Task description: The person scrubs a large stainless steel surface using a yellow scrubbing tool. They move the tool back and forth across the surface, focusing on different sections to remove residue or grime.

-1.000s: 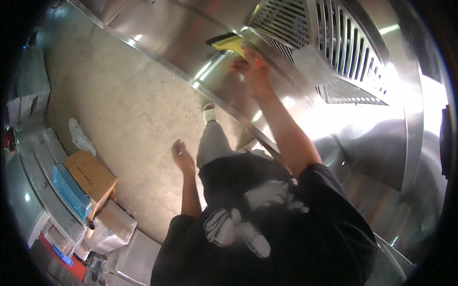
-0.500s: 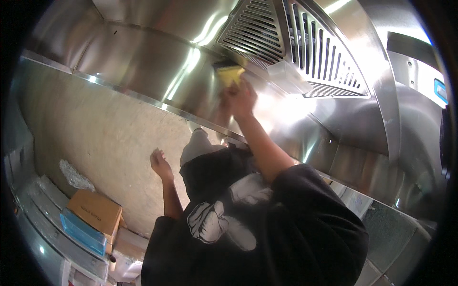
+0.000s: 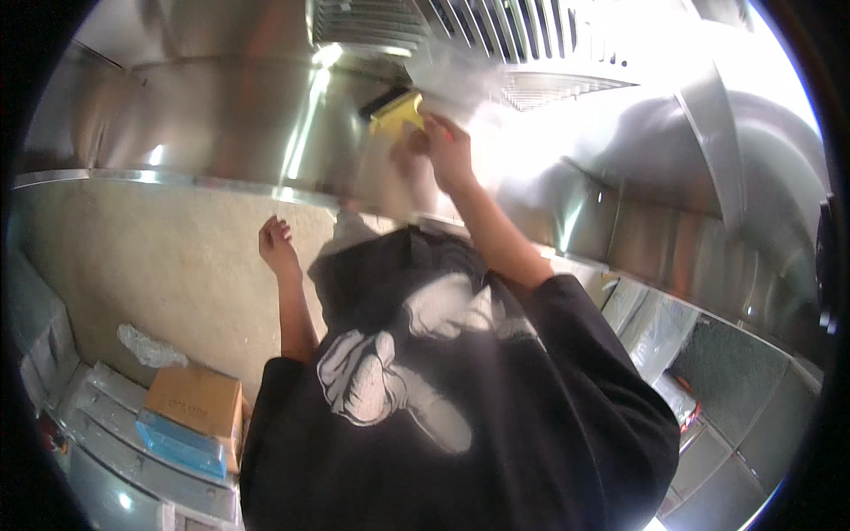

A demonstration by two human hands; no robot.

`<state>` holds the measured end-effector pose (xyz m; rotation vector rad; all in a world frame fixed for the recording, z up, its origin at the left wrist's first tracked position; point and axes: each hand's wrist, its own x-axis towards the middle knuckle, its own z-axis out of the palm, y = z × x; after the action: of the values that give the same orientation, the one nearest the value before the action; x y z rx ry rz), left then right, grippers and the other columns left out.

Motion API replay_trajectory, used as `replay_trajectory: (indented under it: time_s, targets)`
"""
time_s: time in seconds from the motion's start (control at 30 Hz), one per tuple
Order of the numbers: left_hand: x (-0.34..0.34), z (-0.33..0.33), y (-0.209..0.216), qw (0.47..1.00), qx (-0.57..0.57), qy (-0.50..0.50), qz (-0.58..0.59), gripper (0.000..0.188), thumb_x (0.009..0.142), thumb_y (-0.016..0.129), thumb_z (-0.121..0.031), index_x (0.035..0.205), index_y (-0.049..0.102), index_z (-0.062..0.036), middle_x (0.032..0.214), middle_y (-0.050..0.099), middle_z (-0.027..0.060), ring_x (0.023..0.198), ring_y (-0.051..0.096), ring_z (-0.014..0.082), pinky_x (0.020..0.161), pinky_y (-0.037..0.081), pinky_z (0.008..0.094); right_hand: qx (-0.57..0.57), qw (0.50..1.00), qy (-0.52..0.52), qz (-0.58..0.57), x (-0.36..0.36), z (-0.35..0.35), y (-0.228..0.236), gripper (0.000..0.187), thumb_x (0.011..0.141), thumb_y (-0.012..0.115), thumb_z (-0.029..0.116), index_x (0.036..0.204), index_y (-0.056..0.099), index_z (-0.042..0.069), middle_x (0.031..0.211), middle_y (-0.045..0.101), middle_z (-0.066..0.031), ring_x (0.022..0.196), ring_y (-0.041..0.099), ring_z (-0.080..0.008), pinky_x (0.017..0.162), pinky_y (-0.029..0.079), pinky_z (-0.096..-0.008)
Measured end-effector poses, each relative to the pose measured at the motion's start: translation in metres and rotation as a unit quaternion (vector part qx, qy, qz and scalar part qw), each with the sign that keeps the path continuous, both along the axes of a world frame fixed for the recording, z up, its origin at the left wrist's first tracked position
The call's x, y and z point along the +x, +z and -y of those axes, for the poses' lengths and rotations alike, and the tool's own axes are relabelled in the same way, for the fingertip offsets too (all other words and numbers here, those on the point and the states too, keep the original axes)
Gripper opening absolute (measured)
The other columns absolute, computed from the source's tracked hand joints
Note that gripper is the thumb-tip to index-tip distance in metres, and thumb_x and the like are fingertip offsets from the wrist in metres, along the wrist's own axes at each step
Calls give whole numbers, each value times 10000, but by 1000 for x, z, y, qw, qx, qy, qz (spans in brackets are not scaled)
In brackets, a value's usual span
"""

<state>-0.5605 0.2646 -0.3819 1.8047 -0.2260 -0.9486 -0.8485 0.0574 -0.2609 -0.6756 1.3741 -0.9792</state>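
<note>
My right hand (image 3: 450, 152) grips a small yellow squeegee (image 3: 398, 113) with a black edge. It holds the tool against or close to the shiny stainless steel panel (image 3: 239, 115), just below the slatted vents; motion blur hides whether the edge touches. My left hand (image 3: 276, 241) hangs out to the left above the floor, away from the steel, its fingers loosely bent and nothing visible in them. A translucent plastic box (image 3: 456, 71) sits right above my right hand, by the vents.
Slatted metal vents (image 3: 496, 26) are at the top. A steel rim (image 3: 212, 183) crosses in front of me, with beige floor (image 3: 177, 265) beyond it at left. At lower left stand a cardboard box (image 3: 193, 398), a blue bin (image 3: 181, 442) and crumpled clear plastic (image 3: 150, 345).
The view has turned, so the vents sit higher. My right hand and the yellow squeegee have shifted a little left along the panel. My left hand still hangs at the side.
</note>
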Motion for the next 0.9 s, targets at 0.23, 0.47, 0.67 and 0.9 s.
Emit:
replay_trajectory:
  time_s: [0.23,0.47,0.67,0.9]
  targets:
    - [-35,-36,-28,997,48,-32,-53,348,997,589,-277,1226,644,-21,1027,708,96,864,666,174,699,512,285,29,995,-25,-91,-144,-28,6,335,1033,543,177,1268,620,-49,862,652,-155,664,685,-221,643,600,-333]
    - [-70,-47,-32,997,65,-20,-41,403,1009,558,-363,1238,642,-41,1029,707,107,893,679,205,734,523,318,148,965,9,-218,-263,-72,68,322,1017,572,182,1215,651,-60,824,663,-137,657,679,-198,574,571,-299]
    - [-101,-28,9,1000,1,14,10,496,1033,472,-401,1359,503,-29,1088,654,150,896,652,243,757,534,375,10,998,65,-1,-187,-42,27,380,1028,589,220,1305,593,-40,918,675,-124,794,680,-194,730,583,-336]
    - [-169,3,83,949,-80,-28,304,476,988,548,-269,1343,468,38,1171,542,156,1030,545,242,880,472,373,2,999,-37,18,-217,-42,-28,315,1017,604,189,1253,647,-15,905,691,-148,745,682,-206,685,581,-341]
